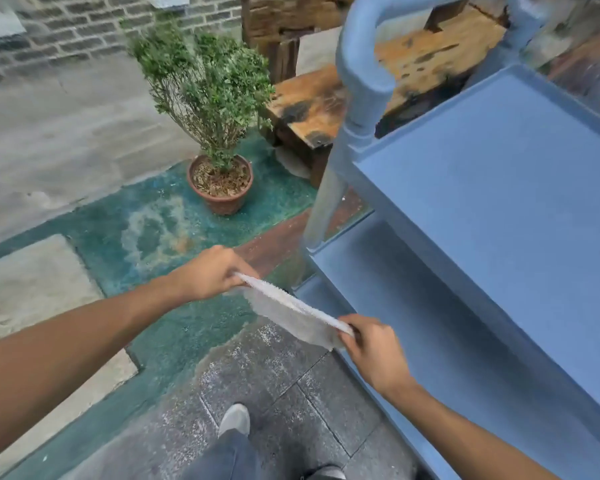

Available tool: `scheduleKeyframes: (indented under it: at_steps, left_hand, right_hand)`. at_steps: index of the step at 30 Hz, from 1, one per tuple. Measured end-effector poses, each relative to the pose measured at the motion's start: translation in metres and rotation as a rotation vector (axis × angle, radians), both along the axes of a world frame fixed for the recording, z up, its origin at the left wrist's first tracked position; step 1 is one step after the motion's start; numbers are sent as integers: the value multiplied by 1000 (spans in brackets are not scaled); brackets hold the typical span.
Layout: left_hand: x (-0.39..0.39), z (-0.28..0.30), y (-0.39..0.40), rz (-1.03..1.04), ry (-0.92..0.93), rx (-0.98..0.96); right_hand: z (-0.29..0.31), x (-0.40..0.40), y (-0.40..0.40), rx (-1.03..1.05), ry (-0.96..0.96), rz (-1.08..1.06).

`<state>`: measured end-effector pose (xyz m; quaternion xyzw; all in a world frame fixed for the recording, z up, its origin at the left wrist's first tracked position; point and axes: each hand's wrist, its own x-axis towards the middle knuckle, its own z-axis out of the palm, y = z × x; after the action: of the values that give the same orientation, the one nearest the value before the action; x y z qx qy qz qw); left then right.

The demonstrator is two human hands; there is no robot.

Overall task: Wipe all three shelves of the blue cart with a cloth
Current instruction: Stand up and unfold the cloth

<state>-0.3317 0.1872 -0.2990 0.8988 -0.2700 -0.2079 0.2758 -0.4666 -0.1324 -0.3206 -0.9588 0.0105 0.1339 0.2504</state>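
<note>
- Stretching the white cloth [293, 315] flat — left hand [210, 273] and right hand [371, 346] each pinch one end, likely readying a wiping face.
- Cloth hangs just left of the blue cart [499, 216], touching no shelf.

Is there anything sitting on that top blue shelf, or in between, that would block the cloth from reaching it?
Nothing visible. The cloth, stretched between left hand and right hand, hangs beside the cart; the top shelf looks bare.
</note>
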Motion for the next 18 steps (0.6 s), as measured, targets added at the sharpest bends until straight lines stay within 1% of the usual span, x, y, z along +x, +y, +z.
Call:
scheduleKeyframes:
  at_steps: [4,7,10,12,15,18]
  left_hand:
    - [3,74,25,116,-32,-84]
    - [4,136,42,217,-38,-136]
    - [10,186,50,252,-54,-171]
    - [16,219,53,265,-88,-229]
    - [27,257,52,282,-132,-336]
    - [40,292,44,270,-184,-422]
  right_hand:
    - [66,1,20,-59,-15,-49]
    - [123,2,32,-19,-59,-122]
    - [177,10,39,22,-150,-124]
    - [211,15,40,59,-211,-126]
    - [246,25,37,131,-311,-129]
    - [276,34,34,196,-420,-186]
